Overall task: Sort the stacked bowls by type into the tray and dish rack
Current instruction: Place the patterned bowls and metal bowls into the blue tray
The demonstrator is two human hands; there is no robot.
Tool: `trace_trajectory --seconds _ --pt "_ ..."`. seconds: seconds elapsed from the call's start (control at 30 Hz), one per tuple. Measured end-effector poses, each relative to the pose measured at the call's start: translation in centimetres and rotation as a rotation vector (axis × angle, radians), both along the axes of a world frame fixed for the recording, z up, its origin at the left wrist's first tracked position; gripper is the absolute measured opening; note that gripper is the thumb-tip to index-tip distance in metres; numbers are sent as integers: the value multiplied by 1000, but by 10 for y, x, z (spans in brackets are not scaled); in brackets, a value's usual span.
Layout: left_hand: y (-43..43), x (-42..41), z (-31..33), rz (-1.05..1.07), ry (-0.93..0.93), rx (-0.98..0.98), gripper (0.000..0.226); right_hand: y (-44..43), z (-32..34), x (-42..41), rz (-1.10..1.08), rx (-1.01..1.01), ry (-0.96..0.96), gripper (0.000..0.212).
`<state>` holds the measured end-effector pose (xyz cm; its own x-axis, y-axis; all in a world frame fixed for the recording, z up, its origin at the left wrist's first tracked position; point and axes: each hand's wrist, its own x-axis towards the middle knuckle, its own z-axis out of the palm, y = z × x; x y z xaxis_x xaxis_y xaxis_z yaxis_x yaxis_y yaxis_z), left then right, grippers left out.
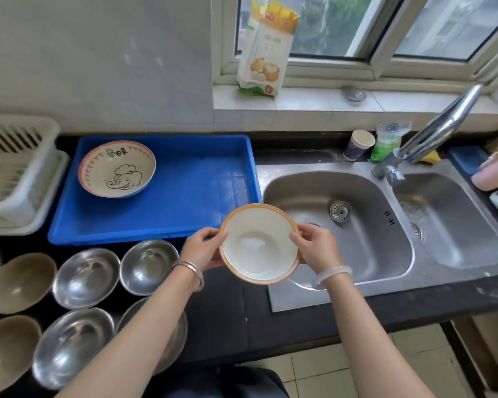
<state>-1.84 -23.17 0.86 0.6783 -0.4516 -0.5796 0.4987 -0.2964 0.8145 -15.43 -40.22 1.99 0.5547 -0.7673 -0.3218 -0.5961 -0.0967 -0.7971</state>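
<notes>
- Bowl point(259, 244), white with an orange rim, held upright in the air between tray point(112, 238) and sink point(365, 248).
- Left hand point(203, 248) pinches the rim at nine o'clock, thumb on top, fingers beneath.
- Right hand point(316, 251) pinches the rim at three o'clock, same grip.
- Tray, blue, lies at ten o'clock; elephant bowl point(117, 168) sits in its far left corner.
- Dish rack point(18, 173) stands just left of the tray.
- Steel bowls point(148, 265) and brown bowls point(20, 282) sit at eight o'clock.

Head-worn camera looks down, close over counter point(219, 308).
</notes>
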Motion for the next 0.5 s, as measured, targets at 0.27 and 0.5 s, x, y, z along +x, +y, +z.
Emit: trace_trajectory --seconds 0.27,0.5 --pt "57 92 18 345 -36 -128 11 36 9 139 52 120 -93 17" --pt "93 178 5 580 -157 -128 15 75 8 259 178 116 -82 12"
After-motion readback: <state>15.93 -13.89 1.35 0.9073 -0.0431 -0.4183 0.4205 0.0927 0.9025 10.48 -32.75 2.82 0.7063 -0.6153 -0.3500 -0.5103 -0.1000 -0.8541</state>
